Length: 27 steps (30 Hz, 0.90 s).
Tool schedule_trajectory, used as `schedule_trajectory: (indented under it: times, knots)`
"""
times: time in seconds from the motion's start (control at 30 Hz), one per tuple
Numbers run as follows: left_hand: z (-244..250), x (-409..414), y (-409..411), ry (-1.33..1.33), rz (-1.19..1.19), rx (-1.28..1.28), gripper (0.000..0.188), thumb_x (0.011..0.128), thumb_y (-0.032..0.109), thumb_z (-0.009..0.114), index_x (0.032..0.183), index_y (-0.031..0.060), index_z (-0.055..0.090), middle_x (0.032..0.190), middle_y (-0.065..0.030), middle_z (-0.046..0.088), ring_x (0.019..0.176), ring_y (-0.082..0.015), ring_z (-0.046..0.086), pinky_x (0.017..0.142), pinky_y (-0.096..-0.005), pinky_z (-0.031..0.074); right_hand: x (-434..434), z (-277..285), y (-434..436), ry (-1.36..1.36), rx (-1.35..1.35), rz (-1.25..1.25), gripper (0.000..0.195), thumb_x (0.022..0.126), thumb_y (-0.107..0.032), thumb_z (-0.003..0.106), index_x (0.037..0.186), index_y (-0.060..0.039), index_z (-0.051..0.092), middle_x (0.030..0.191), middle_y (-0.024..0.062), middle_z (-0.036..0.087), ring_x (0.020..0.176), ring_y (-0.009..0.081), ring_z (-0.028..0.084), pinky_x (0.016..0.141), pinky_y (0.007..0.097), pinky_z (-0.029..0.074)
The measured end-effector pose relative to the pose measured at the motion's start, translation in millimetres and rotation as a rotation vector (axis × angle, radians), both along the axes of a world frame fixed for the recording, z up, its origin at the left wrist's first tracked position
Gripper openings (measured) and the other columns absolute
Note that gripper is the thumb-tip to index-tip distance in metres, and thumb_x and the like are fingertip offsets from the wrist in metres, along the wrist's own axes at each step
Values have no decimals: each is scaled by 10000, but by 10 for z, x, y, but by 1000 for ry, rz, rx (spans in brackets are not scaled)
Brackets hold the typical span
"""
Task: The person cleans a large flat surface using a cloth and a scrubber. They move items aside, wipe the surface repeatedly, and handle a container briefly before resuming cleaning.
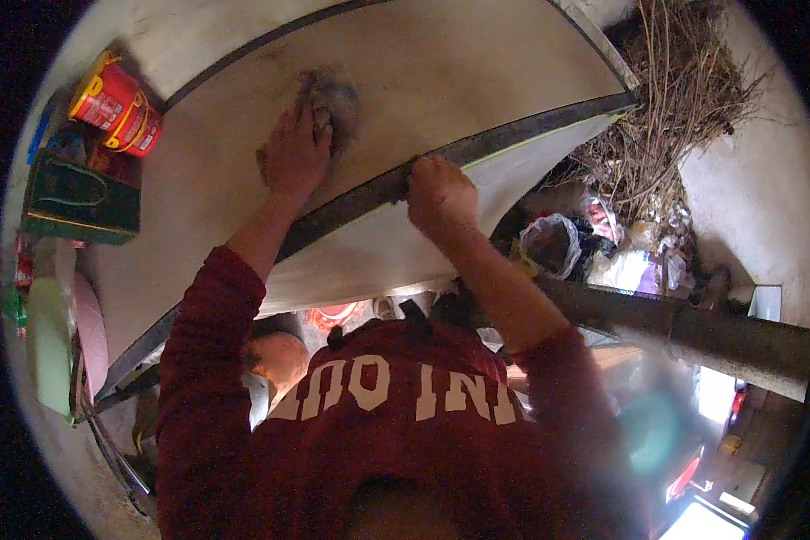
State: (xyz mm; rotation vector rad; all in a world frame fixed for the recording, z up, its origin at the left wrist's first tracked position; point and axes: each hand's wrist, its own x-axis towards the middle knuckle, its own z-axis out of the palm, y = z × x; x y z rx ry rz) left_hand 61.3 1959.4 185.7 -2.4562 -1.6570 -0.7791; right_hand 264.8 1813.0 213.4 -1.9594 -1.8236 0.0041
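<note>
A pale flat board (486, 61) with a dark edge strip (351, 209) spans the upper part of the head view. My left hand (297, 148) is pressed flat on a dark crumpled cloth (334, 111), which lies against the board's surface. At the dark edge strip, my right hand (442, 192) is curled with its fingers closed on the border. Below that edge hangs a pale sheet (371, 243) with a thin yellow-green line along its top. The fingertips of my right hand are partly hidden.
Red and yellow buckets (118, 104) and a dark green box (84, 199) stand at the left. A bundle of dry twigs (661, 115) leans at the upper right, above plastic bags (550, 243). A thick beam-like bar (675, 324) crosses the right side.
</note>
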Motion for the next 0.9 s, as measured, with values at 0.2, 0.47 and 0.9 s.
schedule_trajectory:
  times: [0.2,0.47,0.9]
  knots:
    - [38,-24,47,-12,-41,-74,585,969,416,508,1412,37,466,1463,-178,459,1347,-373,422,1123,-482,335,1353,33,253,-90,-41,-256,130,872,-177,546,952,-87,595,922,148,656,904,409,632,738,513,517]
    - [122,2,-2,41,24,-173,576,966,412,520,1405,41,479,1464,-193,451,1356,-366,413,1133,-493,321,31,-83,-32,14,5,57,263,750,-91,638,1011,-90,614,977,195,659,963,379,640,787,471,551]
    - [-109,124,169,79,-91,-106,561,943,359,558,1429,98,456,1484,-178,430,1363,-378,398,1117,-495,331,486,-838,199,-163,264,27,184,780,-104,586,959,-101,628,916,130,645,821,328,635,682,448,519]
